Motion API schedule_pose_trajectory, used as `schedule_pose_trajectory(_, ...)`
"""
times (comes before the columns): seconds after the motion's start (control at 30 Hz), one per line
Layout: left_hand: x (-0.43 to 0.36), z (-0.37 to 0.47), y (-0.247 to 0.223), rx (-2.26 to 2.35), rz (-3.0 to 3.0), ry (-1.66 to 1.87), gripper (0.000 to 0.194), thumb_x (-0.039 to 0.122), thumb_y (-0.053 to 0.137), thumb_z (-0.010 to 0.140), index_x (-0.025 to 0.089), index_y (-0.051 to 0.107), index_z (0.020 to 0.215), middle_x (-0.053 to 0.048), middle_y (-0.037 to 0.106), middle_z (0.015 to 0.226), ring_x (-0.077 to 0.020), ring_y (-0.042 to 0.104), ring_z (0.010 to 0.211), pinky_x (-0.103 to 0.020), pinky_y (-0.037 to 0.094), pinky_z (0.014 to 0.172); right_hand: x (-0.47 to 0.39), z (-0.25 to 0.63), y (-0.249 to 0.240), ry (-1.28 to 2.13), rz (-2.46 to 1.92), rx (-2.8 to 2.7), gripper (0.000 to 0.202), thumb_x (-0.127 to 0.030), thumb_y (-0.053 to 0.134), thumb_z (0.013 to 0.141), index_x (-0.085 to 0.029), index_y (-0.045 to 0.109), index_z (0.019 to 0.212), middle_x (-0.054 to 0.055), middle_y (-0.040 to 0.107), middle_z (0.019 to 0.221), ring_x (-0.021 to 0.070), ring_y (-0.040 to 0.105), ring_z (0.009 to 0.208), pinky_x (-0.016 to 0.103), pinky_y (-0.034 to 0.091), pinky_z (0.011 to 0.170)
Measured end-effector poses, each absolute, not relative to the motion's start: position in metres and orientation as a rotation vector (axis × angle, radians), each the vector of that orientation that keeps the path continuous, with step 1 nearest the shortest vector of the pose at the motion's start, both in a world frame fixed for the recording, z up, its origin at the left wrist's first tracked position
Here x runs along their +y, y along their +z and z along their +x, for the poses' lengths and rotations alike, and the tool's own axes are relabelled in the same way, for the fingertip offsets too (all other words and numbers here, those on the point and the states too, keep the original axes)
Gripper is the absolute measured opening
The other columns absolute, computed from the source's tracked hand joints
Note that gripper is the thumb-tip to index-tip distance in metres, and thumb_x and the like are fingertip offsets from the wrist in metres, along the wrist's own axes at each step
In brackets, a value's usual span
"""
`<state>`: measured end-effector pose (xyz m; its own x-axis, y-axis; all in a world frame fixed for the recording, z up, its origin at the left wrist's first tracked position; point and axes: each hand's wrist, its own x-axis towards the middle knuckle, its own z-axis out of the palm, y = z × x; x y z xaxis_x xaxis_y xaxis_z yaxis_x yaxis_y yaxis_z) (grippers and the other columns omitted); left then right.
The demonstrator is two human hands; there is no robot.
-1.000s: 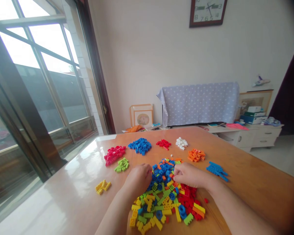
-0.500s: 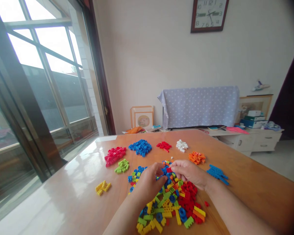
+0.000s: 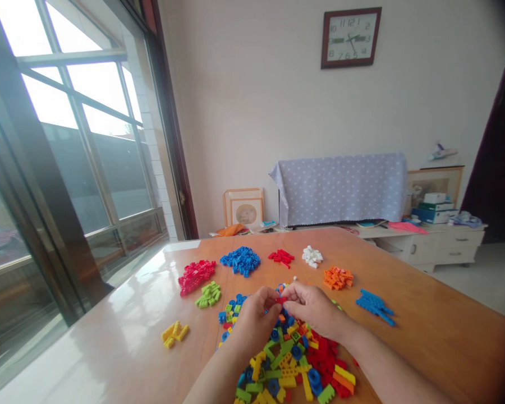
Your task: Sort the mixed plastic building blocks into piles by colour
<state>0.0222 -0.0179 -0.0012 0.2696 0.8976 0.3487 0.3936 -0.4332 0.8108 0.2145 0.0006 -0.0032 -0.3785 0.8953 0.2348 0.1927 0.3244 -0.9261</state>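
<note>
Over the big mixed pile of toy building bricks (image 3: 284,359), my two hands meet, fingertips close together. Between them shows a small red brick (image 3: 281,301). My right hand (image 3: 309,306) pinches it from the right, with thumb and fingers closed. My left hand (image 3: 256,314) has its fingers curled and closed at the brick's left side, seemingly gripping it too. Green, yellow, blue and orange bricks lie beneath the hands, and red ones (image 3: 324,359) gather under my right wrist. The far part of the pile is partly hidden by my hands.
Sorted heaps ring the pile: yellow (image 3: 175,334), light green (image 3: 209,294), pinkish red (image 3: 197,276), blue (image 3: 240,261), red (image 3: 281,257), white (image 3: 312,256), orange (image 3: 338,278) and long blue pieces (image 3: 375,306). One white piece (image 3: 295,278) lies alone. A window stands left.
My left hand has closed in from a looser, open curl, and both hands have come together at the red brick. The camera view has tilted up slightly.
</note>
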Motion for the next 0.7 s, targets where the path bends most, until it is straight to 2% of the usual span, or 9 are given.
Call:
schedule_pose_trajectory(0.13,-0.011,0.011,-0.004,1.304,1.931,1.189,0.024,0.037,0.056,0.089,0.02,0.064,0.104,-0.003,0.071,0.088,-0.0158,0.063,0.08,-0.024,0.046,0.069,0.019,0.224,-0.008,0.983,-1.082,-1.652,0.019,-0.031,0.065,0.081,-0.017,0.066,0.093,0.001,0.068,0.081,0.0144,0.062,0.076,0.025,0.049,0.07)
schedule_pose_trajectory(0.27,-0.003,-0.003,-0.003,1.394,1.898,1.252,0.024,0.041,0.053,0.091,0.02,0.063,0.096,-0.002,0.068,0.082,-0.0152,0.062,0.075,-0.023,0.045,0.067,0.046,0.238,0.001,0.977,-1.272,-1.467,0.016,-0.028,0.065,0.075,-0.018,0.064,0.088,0.001,0.068,0.074,0.0147,0.063,0.068,0.023,0.049,0.059)
schedule_pose_trajectory(0.43,-0.001,-0.011,0.003,1.463,1.915,1.289,0.025,0.04,0.05,0.092,0.019,0.063,0.09,-0.001,0.066,0.078,-0.0147,0.061,0.072,-0.023,0.042,0.064,0.09,0.252,0.013,0.898,-1.463,-1.366,0.014,-0.024,0.066,0.073,-0.019,0.06,0.084,0.002,0.069,0.071,0.0144,0.067,0.069,0.021,0.05,0.059)
schedule_pose_trajectory(0.6,-0.006,-0.014,0.006,1.596,2.023,1.189,0.022,0.037,0.049,0.093,0.021,0.062,0.085,0.0,0.067,0.077,-0.0146,0.061,0.072,-0.022,0.036,0.062,0.131,0.259,-0.003,0.843,-1.68,-1.356,0.012,-0.021,0.069,0.069,-0.019,0.057,0.069,-0.002,0.059,0.053,0.0127,0.059,0.055,0.02,0.043,0.05)
schedule_pose_trajectory(0.7,-0.007,-0.015,0.006,1.634,2.117,1.132,0.022,0.034,0.048,0.094,0.022,0.061,0.081,-0.001,0.067,0.076,-0.0148,0.06,0.071,-0.022,0.033,0.061,0.147,0.253,-0.016,0.86,-1.774,-1.359,0.015,-0.018,0.072,0.069,-0.019,0.057,0.064,0.0,0.058,0.051,0.0135,0.057,0.051,0.022,0.043,0.049)
